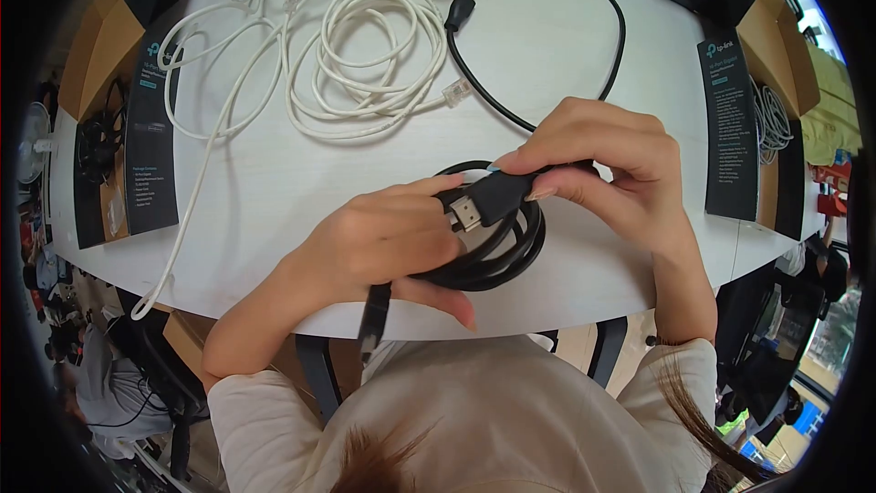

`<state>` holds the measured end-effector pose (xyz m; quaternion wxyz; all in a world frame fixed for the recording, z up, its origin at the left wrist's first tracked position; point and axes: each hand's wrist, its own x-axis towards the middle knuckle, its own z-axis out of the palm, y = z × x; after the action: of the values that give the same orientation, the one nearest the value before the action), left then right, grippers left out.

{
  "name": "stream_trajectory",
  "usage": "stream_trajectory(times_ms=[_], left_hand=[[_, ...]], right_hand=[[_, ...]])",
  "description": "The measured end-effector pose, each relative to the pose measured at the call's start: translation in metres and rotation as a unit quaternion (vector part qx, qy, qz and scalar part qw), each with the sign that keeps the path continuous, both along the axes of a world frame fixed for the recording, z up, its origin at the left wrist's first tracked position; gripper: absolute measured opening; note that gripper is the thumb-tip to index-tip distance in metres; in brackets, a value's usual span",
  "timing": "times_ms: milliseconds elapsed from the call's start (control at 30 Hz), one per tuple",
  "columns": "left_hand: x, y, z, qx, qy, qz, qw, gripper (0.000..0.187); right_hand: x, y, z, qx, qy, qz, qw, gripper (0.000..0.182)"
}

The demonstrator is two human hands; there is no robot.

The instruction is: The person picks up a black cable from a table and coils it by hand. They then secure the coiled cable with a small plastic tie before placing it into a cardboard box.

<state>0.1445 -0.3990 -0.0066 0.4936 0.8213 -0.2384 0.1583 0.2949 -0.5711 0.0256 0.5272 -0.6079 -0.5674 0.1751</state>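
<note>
A coiled black cable [525,251] hangs between my two hands above the front of the white table. My left hand [379,237] is wrapped round the coil, its thumb stretched out below. One black plug [372,324] dangles under that hand. My right hand [611,160] pinches the black HDMI connector [497,199], whose metal end points toward my left fingers. Behind my hands, another black cable [623,32] curves over the table, with its connector [463,9] lying near the white cable coil.
White network cables [379,64] lie in loops at the back and left, one end [141,309] reaching the front left edge. Printed boxes stand at the left [153,146] and right [730,128], with cables inside. The white table [255,246] curves near my body.
</note>
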Motion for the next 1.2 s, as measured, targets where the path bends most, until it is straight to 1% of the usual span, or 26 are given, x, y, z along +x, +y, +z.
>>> stream_trajectory(times_ms=[67,100,200,233,333,367,433,467,567,600,667,767,900,933,967,1000,1033,1100,1200], left_hand=[[0.002,0.002,-0.002,-0.041,0.007,0.006,0.999,0.044],[0.002,0.004,0.001,-0.048,0.032,0.005,0.998,0.047],[0.001,0.004,0.007,-0.068,0.062,0.032,0.995,0.047],[0.001,0.005,0.003,-0.069,0.053,0.036,0.996,0.052],[-0.007,0.010,0.016,-0.043,0.239,0.129,0.962,0.060],[-0.009,0.011,0.008,-0.128,0.243,0.170,0.946,0.066],[-0.010,0.010,0.009,-0.156,0.245,0.186,0.939,0.064],[-0.008,0.009,0.015,-0.091,0.210,0.186,0.956,0.064],[-0.007,0.009,0.010,-0.056,0.155,0.128,0.978,0.064],[-0.006,0.009,0.011,-0.062,0.168,0.132,0.975,0.063],[-0.006,0.009,0.014,-0.075,0.192,0.143,0.968,0.062],[-0.005,0.011,0.011,-0.121,0.236,0.106,0.959,0.059],[-0.004,0.016,0.012,-0.206,0.312,0.086,0.924,0.053],[-0.005,0.017,0.012,-0.232,0.330,0.081,0.911,0.052],[-0.004,0.019,0.014,-0.225,0.322,0.077,0.917,0.051],[-0.003,0.020,0.015,-0.217,0.314,0.073,0.922,0.050],[-0.003,0.019,0.015,-0.248,0.312,0.071,0.914,0.048],[-0.001,0.013,0.014,-0.311,0.307,0.065,0.897,0.045],[0.002,0.003,0.011,-0.350,0.336,0.046,0.873,0.041]], right_hand=[[0.004,-0.001,0.002,0.011,0.000,0.003,1.000,0.018],[0.005,-0.003,0.004,0.011,0.003,0.009,1.000,0.017],[0.008,-0.005,0.008,0.004,-0.015,0.010,1.000,0.017],[0.009,-0.005,0.009,0.011,-0.023,0.009,1.000,0.016],[0.010,-0.006,0.011,0.043,-0.046,-0.003,0.998,0.017],[0.010,-0.007,0.011,0.060,-0.053,-0.012,0.997,0.017],[0.005,-0.006,0.012,0.079,-0.087,-0.037,0.992,0.018],[-0.001,-0.005,0.012,0.081,-0.113,-0.055,0.989,0.019],[-0.004,-0.004,0.009,0.118,-0.183,-0.081,0.973,0.021],[-0.004,-0.003,0.007,0.134,-0.205,-0.084,0.966,0.022],[-0.011,-0.006,0.007,0.120,-0.270,-0.097,0.950,0.023],[-0.017,-0.007,0.008,0.104,-0.335,-0.108,0.930,0.026],[-0.017,-0.008,0.004,0.117,-0.426,-0.099,0.892,0.032],[-0.017,-0.006,0.000,0.124,-0.440,-0.097,0.884,0.036],[-0.017,-0.004,-0.004,0.131,-0.454,-0.095,0.876,0.040],[-0.017,-0.003,-0.004,0.122,-0.451,-0.094,0.879,0.042],[-0.018,-0.001,-0.005,0.113,-0.449,-0.093,0.882,0.044],[-0.023,-0.001,-0.001,0.074,-0.405,-0.090,0.907,0.042],[-0.028,0.004,0.003,0.048,-0.325,-0.076,0.942,0.039]])
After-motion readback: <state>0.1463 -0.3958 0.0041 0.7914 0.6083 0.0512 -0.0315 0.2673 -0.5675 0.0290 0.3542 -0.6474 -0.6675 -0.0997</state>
